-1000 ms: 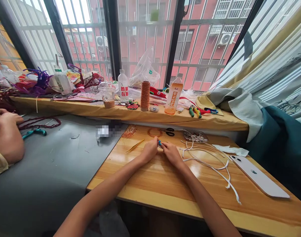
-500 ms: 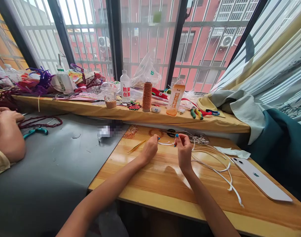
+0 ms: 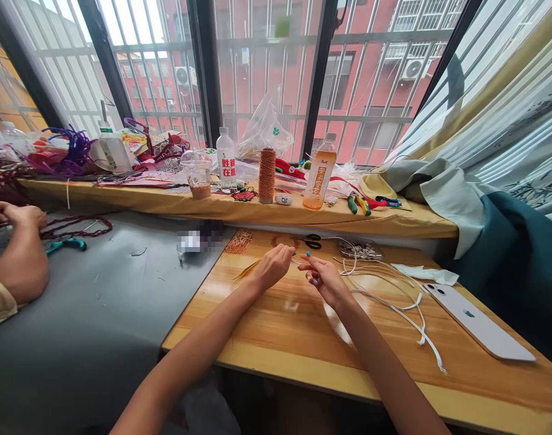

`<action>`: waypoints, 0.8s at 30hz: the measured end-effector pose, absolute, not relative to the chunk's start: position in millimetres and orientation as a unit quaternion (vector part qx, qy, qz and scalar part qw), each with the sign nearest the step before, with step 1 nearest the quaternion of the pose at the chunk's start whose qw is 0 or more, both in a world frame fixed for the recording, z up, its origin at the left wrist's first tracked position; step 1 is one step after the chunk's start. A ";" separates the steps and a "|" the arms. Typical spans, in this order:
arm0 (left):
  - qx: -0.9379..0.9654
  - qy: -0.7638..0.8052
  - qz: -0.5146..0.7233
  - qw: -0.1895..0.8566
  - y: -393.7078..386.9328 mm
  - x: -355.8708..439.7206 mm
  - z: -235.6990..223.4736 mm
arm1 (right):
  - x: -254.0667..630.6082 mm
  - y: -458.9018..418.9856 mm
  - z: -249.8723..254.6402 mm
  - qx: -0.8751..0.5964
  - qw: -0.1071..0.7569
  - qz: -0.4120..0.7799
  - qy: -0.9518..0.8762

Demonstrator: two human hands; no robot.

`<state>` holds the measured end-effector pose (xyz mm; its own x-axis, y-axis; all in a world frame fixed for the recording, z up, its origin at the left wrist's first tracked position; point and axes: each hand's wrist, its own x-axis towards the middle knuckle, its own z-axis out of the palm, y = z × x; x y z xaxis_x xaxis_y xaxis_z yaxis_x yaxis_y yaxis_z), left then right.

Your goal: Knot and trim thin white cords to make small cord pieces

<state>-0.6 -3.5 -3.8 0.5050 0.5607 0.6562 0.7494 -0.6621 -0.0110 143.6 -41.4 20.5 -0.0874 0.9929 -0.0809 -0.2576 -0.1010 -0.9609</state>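
My left hand is curled low over the wooden table, its fingertips pinched on the end of a thin white strip. My right hand is just to the right of it, palm turned up, fingers with blue nails loosely spread and touching the same strip. More white strips trail off to the right across the wood. A bundle of yellow strands lies left of my left hand, with copper wire coils behind it.
Scissors and a small tray of bits lie behind my hands. A white phone lies at the right. The yellow ledge holds bottles, a copper thread spool and pliers. Another person's hand works at the grey table on the left.
My right hand rose and pulled away to the right with the white strip stretched between both hands, then came back down close to my left hand with its fingers spreading.
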 end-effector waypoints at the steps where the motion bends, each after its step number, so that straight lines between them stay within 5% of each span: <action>1: -0.858 -0.377 -0.310 0.163 -3.1 -1.4 -3.1 | 144.3 -41.3 20.5 -0.429 0.516 0.605 -0.429; 6: -0.853 -0.380 -0.300 0.193 -2.6 -3.7 -0.4 | 139.8 -41.9 19.4 -0.423 0.497 0.569 -0.501; 12: -0.804 -0.429 -0.405 0.070 -2.5 -1.1 -5.5 | 124.9 -45.9 8.5 -0.396 0.424 0.525 -0.622; 24: -0.746 -0.447 -0.472 -0.146 -11.5 10.1 3.8 | 137.3 -28.2 -2.0 -0.476 0.501 0.354 -0.630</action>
<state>10.1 -11.5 3.8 0.1560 0.8045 0.5731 0.5290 -0.5580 0.6393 137.3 -28.2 -2.0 -0.0447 0.9545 0.2950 0.2446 0.2967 -0.9231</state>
